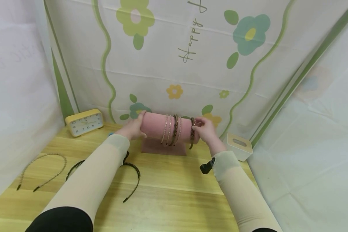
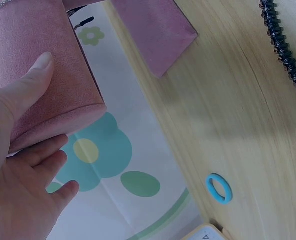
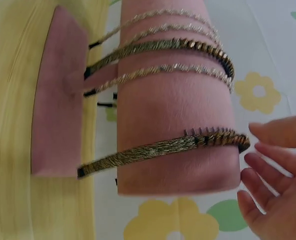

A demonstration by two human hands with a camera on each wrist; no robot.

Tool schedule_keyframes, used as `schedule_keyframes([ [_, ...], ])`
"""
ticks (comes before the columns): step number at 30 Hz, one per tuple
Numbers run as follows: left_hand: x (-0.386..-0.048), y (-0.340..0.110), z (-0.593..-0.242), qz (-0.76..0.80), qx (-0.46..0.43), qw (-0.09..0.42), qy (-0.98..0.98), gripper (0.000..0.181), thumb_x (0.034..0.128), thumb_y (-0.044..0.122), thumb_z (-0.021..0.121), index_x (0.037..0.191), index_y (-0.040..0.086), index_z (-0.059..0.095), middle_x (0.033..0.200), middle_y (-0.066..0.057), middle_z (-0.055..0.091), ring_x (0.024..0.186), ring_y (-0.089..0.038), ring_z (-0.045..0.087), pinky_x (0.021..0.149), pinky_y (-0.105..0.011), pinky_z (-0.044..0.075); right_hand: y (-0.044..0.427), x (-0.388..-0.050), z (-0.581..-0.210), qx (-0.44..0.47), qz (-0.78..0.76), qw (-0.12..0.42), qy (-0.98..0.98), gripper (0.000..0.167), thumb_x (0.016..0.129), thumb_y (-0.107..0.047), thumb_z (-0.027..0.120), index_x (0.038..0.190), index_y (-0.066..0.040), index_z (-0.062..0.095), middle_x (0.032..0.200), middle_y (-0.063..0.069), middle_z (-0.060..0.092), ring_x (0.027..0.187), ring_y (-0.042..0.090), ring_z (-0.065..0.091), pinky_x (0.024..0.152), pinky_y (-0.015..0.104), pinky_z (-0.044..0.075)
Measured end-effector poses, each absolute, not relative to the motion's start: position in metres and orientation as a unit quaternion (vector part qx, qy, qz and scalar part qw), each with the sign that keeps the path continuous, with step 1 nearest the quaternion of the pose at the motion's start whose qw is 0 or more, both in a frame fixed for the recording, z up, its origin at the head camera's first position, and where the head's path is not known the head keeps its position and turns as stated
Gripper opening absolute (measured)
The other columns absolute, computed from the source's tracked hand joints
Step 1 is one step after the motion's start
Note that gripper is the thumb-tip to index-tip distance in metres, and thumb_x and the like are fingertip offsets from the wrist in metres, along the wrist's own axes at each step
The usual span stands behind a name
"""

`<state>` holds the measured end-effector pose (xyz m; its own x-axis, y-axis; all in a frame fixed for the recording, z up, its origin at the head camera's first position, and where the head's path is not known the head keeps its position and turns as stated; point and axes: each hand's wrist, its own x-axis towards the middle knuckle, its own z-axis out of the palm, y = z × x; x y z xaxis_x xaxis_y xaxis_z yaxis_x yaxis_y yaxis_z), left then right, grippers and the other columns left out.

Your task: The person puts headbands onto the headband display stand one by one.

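A pink padded roll (image 1: 153, 125) (image 2: 47, 95) (image 3: 178, 110) lies sideways on its pink base (image 1: 163, 148) (image 2: 155, 37) (image 3: 60, 100). My left hand (image 1: 132, 127) (image 2: 25, 170) holds its left end, thumb across the padding and fingers around the end face. Several thin beaded headbands (image 1: 169, 129) (image 3: 183, 68) and a dark one (image 3: 148, 47) circle the middle. Near the right end sits another dark toothed headband (image 1: 192, 130) (image 3: 158, 150), tilted. Beside its upper part is my right hand (image 1: 206, 130) (image 3: 278, 170), fingers loosely bent; whether the fingertips touch it I cannot tell.
On the table's left lie a light braided headband (image 1: 64, 164) and dark headbands (image 1: 137, 180) (image 2: 283, 47), partly behind my left arm. A yellow clock (image 1: 85, 122) and a blue ring (image 2: 219, 188) are at the left back; a tissue box (image 1: 239, 146) stands right. Printed cloth hangs behind.
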<state>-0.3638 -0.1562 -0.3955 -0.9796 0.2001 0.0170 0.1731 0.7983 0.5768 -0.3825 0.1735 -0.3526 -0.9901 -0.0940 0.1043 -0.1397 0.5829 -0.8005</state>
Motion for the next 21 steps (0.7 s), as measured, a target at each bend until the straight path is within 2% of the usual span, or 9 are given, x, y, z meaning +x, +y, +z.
schedule_keyframes([
  [4,-0.364,-0.156,-0.396,0.302,0.099,0.022,0.948,0.119,0.0813,0.018,0.083,0.158,0.014,-0.007,0.128,-0.028,0.057,0.119,-0.044,0.053,0.106,-0.057,0.036,0.179,-0.386,-0.360,0.120,0.397,0.031,-0.910,0.052,0.091,-0.012,0.071,0.141,-0.009,0.055,0.142,0.014,0.051,0.133,0.033,0.042,0.110,0.050,0.035],
  [8,-0.365,-0.156,-0.397,0.302,0.097,0.026,0.948,0.118,0.0817,0.018,0.083,0.158,0.015,-0.007,0.129,-0.028,0.057,0.120,-0.043,0.052,0.106,-0.056,0.037,0.181,-0.390,-0.367,0.160,0.365,0.017,-0.917,0.055,0.095,-0.010,0.067,0.147,-0.012,0.049,0.152,0.009,0.042,0.141,0.031,0.033,0.116,0.046,0.025],
  [12,-0.366,-0.157,-0.398,0.305,0.097,0.027,0.947,0.119,0.0815,0.018,0.083,0.158,0.015,-0.007,0.129,-0.028,0.057,0.120,-0.043,0.053,0.105,-0.056,0.038,0.178,-0.392,-0.372,0.176,0.367,0.015,-0.913,0.056,0.096,-0.007,0.065,0.149,-0.014,0.047,0.155,0.005,0.038,0.143,0.028,0.030,0.117,0.042,0.023],
  [21,-0.368,-0.157,-0.398,0.307,0.098,0.023,0.946,0.120,0.0795,0.017,0.085,0.159,0.014,-0.005,0.131,-0.029,0.055,0.121,-0.044,0.051,0.106,-0.056,0.036,0.166,-0.393,-0.374,0.196,0.359,0.031,-0.912,0.058,0.095,-0.011,0.067,0.149,-0.016,0.047,0.153,0.007,0.040,0.142,0.026,0.032,0.117,0.040,0.024],
])
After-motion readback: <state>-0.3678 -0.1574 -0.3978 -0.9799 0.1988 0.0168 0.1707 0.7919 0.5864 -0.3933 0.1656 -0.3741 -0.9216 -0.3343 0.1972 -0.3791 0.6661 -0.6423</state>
